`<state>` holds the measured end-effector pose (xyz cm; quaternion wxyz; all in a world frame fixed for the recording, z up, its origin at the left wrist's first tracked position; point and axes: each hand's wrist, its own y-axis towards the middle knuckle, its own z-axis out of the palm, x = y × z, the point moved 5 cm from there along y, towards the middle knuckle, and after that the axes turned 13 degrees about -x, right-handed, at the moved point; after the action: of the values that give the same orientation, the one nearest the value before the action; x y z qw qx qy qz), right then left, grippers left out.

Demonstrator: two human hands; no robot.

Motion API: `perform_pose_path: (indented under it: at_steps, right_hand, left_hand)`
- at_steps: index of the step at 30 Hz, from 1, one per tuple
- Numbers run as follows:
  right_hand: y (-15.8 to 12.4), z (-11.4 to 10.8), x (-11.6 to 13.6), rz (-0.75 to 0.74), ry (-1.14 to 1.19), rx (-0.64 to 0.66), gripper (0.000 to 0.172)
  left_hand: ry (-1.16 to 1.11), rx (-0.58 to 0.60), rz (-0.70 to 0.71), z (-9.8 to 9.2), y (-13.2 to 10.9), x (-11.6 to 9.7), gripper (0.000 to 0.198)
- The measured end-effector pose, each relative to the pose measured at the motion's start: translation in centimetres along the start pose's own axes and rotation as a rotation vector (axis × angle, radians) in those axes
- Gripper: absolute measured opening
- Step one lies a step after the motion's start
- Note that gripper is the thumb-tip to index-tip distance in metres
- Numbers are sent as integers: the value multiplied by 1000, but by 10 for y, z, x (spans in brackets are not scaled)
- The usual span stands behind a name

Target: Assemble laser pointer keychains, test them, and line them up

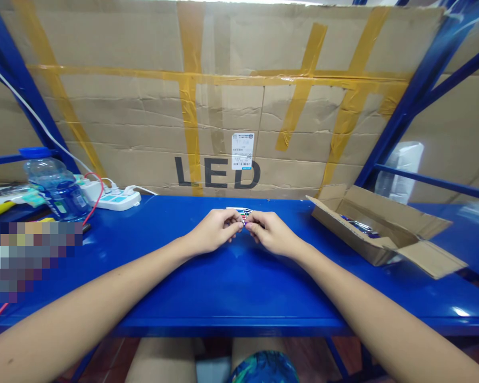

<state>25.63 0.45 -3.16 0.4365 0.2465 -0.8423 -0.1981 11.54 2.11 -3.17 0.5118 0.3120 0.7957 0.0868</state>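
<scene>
My left hand (214, 232) and right hand (274, 233) meet above the counter (223, 290), fingertips pinched on a small piece (244, 224). The piece sits between both sets of fingertips; its form is too small to tell. An open carton (345, 229) stands well to the right. Just beyond my fingertips lie slim, pen-like items (236, 209), partly hidden. Cardboard (143, 122) marked LED stands behind.

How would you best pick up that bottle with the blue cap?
Probably grip the bottle from above, just under its blue cap: it narrows there, and that part stands higher than the white power strip crowding its right side.
</scene>
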Motion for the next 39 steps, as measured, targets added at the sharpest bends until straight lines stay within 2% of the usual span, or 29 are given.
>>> perform_pose_path:
  at_steps: [2,5,8,13,17,20,26,33,39]
  right_hand:
    - [0,3,-4,51,35,36,23]
    - [1,3,-7,69,61,35,18]
    - [3,-1,-5,-47,-28,-45,12]
    - [2,-7,2,-274,-241,-157,5]
    - [-4,-2,8,-458,-407,-131,17]
    - [-6,3,9,-509,-501,-92,21]
    - [-5,-1,12,-402,-319,-51,22]
    - [-1,-3,12,-209,-108,59,26]
    - [8,-9,2,-76,-4,97,26]
  left_hand:
    - [1,6,1,0,0,0,9]
    - [-73,-17,-88,0,2,4,11]
    - [-154,-62,-189,-1,6,7,12]
    - [-230,-62,-251,1,9,7,15]
    - [-278,-52,-249,2,8,5,13]
    - [-292,-26,-246,4,6,5,15]
    - [-285,-13,-212,6,4,6,20]
    - [-116,1,-138,5,1,0,17]
    - [-169,-27,-197,4,6,5,14]
